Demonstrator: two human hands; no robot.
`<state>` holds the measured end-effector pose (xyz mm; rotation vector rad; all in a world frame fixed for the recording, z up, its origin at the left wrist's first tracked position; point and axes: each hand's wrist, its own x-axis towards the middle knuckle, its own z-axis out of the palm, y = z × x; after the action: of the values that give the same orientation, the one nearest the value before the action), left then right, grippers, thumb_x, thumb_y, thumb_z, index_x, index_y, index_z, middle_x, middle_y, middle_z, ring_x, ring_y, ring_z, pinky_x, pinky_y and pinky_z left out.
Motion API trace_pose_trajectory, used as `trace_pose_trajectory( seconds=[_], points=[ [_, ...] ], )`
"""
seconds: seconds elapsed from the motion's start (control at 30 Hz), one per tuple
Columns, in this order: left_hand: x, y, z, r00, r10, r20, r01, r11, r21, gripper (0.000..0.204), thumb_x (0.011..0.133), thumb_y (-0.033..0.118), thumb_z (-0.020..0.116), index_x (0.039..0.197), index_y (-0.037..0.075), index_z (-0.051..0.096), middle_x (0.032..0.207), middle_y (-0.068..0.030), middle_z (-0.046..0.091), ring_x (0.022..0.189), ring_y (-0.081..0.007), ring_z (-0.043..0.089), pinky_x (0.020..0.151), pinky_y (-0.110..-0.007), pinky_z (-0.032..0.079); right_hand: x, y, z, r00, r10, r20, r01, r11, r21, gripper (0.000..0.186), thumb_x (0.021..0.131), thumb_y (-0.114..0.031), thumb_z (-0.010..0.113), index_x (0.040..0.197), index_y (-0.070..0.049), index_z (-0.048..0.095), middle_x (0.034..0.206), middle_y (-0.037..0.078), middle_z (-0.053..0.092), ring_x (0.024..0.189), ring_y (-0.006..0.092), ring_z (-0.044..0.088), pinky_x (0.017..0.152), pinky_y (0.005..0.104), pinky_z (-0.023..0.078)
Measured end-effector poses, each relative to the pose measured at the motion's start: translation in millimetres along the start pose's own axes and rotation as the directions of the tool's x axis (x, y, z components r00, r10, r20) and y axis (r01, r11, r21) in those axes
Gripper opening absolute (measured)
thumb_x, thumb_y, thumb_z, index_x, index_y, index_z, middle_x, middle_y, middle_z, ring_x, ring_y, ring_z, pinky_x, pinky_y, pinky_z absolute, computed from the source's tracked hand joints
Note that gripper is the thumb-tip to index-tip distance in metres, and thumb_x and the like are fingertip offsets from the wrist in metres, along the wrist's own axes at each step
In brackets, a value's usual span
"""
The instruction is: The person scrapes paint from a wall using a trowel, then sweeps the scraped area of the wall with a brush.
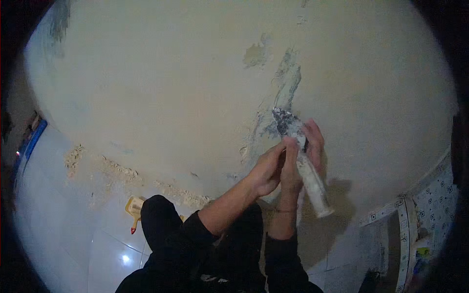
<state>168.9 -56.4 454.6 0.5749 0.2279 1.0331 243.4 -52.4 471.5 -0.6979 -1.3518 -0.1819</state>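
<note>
Black sleeves (283, 259) of a crouching person, nearest of all, from which two bare forearms reach up toward the wall. Dark trousers (159, 217), one knee raised at the left. One scraper (312, 181), pale handle, flat blade dark and smeared with white; held at a slant before the wall, blade toward the upper left, handle end toward the lower right. Right hand (291, 171): closed about the neck of the scraper, thumb on the near side, fingers on the far side. Left hand (267, 168): bent, its fingers bunched beside the right thumb at the scraper's neck, partly hidden; I cannot tell whether it has hold. Wall (161, 83), cream, with a rough grey streak (288, 80) running above the blade; whether blade meets wall, I cannot tell. Along the wall's foot, a line of pale crumbs (119, 168). Floor (73, 224), light glossy tiles. On it, beside the raised knee, one yellow tool (134, 206) with a red-tipped handle. Far left, a long blue object (35, 140). Far right, patterned tiles (435, 200) and a yellow-green packet (423, 252).
</note>
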Motion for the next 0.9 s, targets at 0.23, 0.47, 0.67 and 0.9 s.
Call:
trace_pose_trajectory(
  seconds=[0.23, 0.47, 0.67, 0.9],
  points=[
    [7.5, -1.1, -6.4, 0.996, 0.082, 0.024, -0.085, 0.989, 0.122, 0.044, 0.097, 0.039, 0.042, 0.121, 0.002, 0.049, 0.118, -0.0107, 0.051, 0.111, -0.0198, 0.048, 0.094, -0.035, 0.04, 15.2, 26.6, 20.0, 0.982, 0.174, 0.067, -0.178, 0.983, 0.054, 0.022, 0.088, -0.006, 0.057, 0.109, 0.001, 0.058, 0.109, 0.014, 0.062, 0.103, 0.0252, 0.059, 0.093, 0.0371, 0.043],
    [-31.2, 51.0, -58.0, 0.574, 0.782, 0.244, -0.43, 0.034, 0.902, 0.023, 0.092, 0.021, 0.055, 0.105, 0.002, 0.06, 0.119, -0.0132, 0.057, 0.106, -0.0217, 0.055, 0.087, -0.038, 0.046, 79.0, 73.7, -16.7, 0.863, -0.133, 0.488, -0.248, 0.729, 0.638, 0.019, 0.095, -0.008, 0.045, 0.102, 0.004, 0.058, 0.095, 0.013, 0.064, 0.093, 0.0228, 0.062, 0.087, 0.0372, 0.049],
    [-2.0, 198.1, -55.2, -0.077, 0.602, 0.795, 0.047, -0.794, 0.606, 0.038, 0.081, 0.023, 0.064, 0.116, 0.01, 0.057, 0.126, -0.0151, 0.051, 0.121, -0.0328, 0.045, 0.103, -0.048, 0.03, 111.8, 8.4, 30.5, 0.973, -0.229, -0.004, 0.215, 0.908, 0.361, 0.036, 0.097, -0.024, 0.046, 0.12, 0.004, 0.048, 0.089, 0.012, 0.063, 0.079, 0.0188, 0.062, 0.077, 0.0417, 0.053],
    [7.5, 211.4, -83.0, -0.017, 0.548, 0.837, 0.169, -0.823, 0.542, 0.05, 0.084, 0.033, 0.055, 0.129, 0.013, 0.047, 0.143, -0.0178, 0.034, 0.134, -0.0344, 0.03, 0.108, -0.054, 0.022, 127.2, 19.0, 34.0, 0.915, -0.4, 0.062, 0.337, 0.837, 0.431, 0.034, 0.094, -0.031, 0.053, 0.113, -0.002, 0.052, 0.071, 0.002, 0.047, 0.064, 0.0125, 0.043, 0.072, 0.0395, 0.05]
  ],
)
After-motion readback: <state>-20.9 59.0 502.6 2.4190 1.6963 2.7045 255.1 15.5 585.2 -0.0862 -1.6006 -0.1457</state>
